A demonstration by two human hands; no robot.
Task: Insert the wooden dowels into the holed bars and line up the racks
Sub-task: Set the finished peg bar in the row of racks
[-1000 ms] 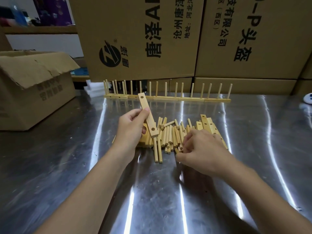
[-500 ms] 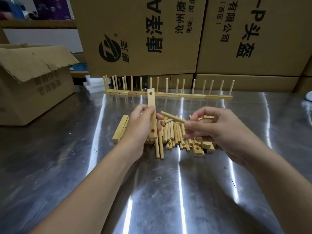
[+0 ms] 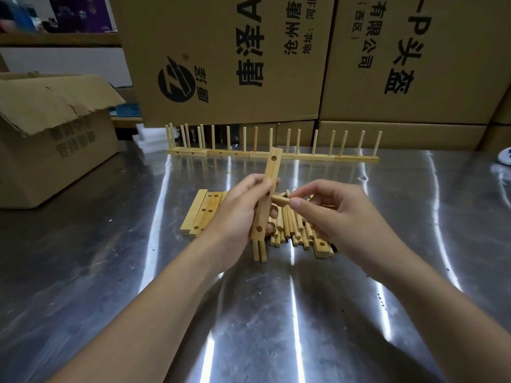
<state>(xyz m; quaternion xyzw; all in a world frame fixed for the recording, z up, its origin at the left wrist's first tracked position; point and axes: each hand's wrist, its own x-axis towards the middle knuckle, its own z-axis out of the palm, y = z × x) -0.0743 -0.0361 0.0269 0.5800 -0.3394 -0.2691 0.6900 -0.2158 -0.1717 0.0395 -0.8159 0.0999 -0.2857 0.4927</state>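
Head view: left hand (image 3: 237, 214) grips upright pale holed wooden bar (image 3: 272, 167), covering its middle; right hand (image 3: 340, 217) pinches short round wooden dowel (image 3: 280, 199) between thumb and forefinger, end against bar.

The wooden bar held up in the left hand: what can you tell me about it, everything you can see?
The wooden bar is a flat, pale strip with square ends, held nearly upright and leaning slightly right, above the loose dowels. Two round holes show, one near each end. The left hand grips its middle; the right hand pinches a dowel whose tip meets the bar's middle.
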